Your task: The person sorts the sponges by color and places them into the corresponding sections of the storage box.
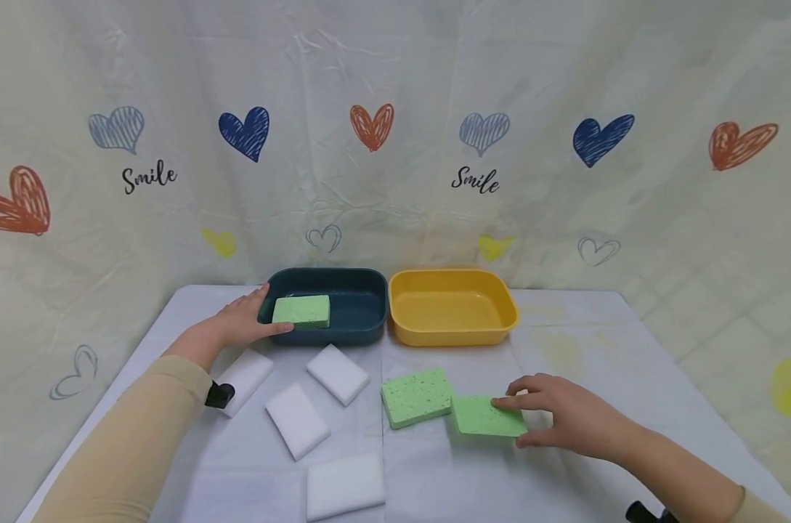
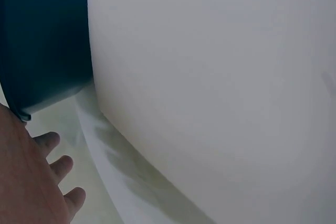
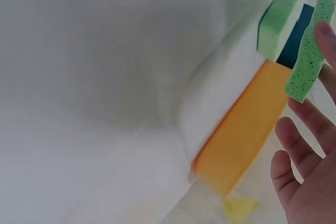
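My right hand (image 1: 558, 418) pinches a green sponge (image 1: 480, 418) by its right end, thumb at the near side and fingertips on top. In the right wrist view, the held sponge (image 3: 310, 51) is tilted above the table between thumb and fingers. Another green sponge (image 1: 418, 396) lies just left of it. A third green sponge (image 1: 301, 311) sits inside the dark teal container (image 1: 352, 335). My left hand (image 1: 245, 319) rests at that container's left end, fingers extended along the left side and thumb reaching over the front rim by the sponge.
A yellow container (image 1: 454, 338) stands right beside the teal one at the table's back edge. Several white sponges (image 1: 297, 420) lie spread on the white tablecloth (image 1: 565, 349) at the left and front, one partly under my left forearm. A heart-printed curtain (image 1: 395, 203) hangs behind.
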`<state>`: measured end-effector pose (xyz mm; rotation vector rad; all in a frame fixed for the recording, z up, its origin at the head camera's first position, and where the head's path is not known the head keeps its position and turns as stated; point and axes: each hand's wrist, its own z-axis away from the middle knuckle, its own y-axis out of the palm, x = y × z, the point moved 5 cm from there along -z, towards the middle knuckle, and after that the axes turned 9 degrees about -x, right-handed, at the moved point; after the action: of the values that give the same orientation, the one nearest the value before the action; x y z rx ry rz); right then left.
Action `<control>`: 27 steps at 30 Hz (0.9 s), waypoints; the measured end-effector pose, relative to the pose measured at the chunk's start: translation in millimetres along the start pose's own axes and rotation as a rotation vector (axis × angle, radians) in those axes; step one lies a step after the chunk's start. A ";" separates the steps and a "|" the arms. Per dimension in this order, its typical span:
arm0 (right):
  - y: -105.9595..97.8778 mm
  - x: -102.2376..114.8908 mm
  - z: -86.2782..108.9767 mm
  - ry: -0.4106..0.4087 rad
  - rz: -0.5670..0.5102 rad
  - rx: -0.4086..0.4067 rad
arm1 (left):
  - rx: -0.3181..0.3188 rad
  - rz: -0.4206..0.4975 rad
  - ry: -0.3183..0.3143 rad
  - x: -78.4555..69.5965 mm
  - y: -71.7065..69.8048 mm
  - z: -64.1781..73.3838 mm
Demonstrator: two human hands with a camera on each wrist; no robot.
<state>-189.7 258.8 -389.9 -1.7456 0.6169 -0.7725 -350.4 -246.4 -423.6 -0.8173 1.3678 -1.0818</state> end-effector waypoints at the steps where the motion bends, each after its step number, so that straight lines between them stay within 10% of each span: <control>1: -1.8 -0.4 -1.9 0.001 0.000 -0.001 | -0.001 0.000 0.001 -0.1 0.3 -0.5; 27: -17.0 6.2 -114.4 0.044 0.038 0.047 | -0.025 0.009 0.008 1.4 1.8 -0.7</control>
<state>-271.5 188.2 -348.3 -1.6734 0.6552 -0.7950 -351.0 -247.0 -425.9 -0.8252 1.3931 -1.0644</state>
